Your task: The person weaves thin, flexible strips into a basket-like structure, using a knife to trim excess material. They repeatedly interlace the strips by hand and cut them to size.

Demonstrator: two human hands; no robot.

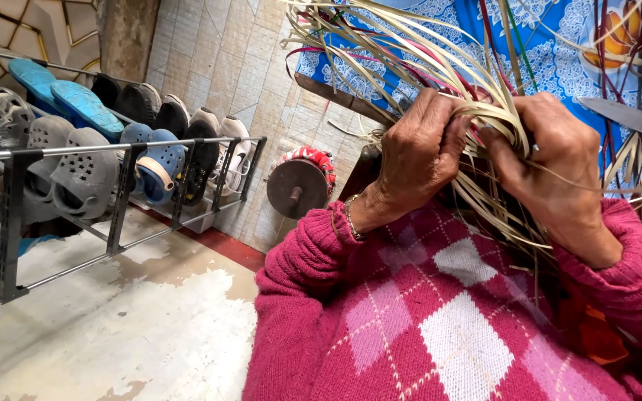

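Strips (440, 67): pale, flat, long, mixed with red ones, bunched and splaying upward. Left hand (419, 152) and right hand (551, 160) both clenched on bunch. Rack (124, 197): clogs (87, 174), grey and blue.

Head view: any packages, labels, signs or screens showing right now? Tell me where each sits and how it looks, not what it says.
None: no package, label, sign or screen shows.
Left hand and right hand: both grip a bundle of pale flat strips.
Shoe rack: grey metal, at left, with clogs and sandals.
Patterned cloth: blue and white, behind the strips.
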